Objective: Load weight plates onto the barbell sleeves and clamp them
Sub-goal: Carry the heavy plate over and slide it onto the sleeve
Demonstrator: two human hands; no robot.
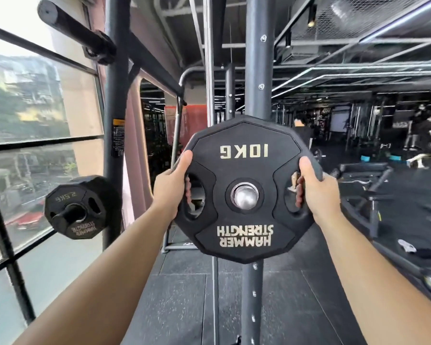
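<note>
- Far upper left, the black end of a barbell sleeve juts toward the camera from the rack, bare of plates, with a collar-like block at its inner end.
- Low at left, beside the window, a small 2.5 kg plate hangs on a storage peg of the rack upright, its lettering upside down.
- The left hand is closed on the left edge of the 10 kg plate, thumb over the front rim and fingers hooked through the left cutout.
- At centre, held upright at chest height and facing the camera, the plate is a black, many-sided rubber disc with two grip cutouts either side of its hub; pale lettering reads "10KG" and "HAMMER STRENGTH", all inverted.
- A shiny metal peg end fills the plate's bore, so the disc appears seated on a peg of the grey post behind it; whether this is storage or a bar end cannot be told.
- The right hand clasps the right edge the same way, fingers through the right cutout.
- Judged from this, loading is at an early stage: no plate is seen on the visible sleeve and no clamp is in view.
</note>
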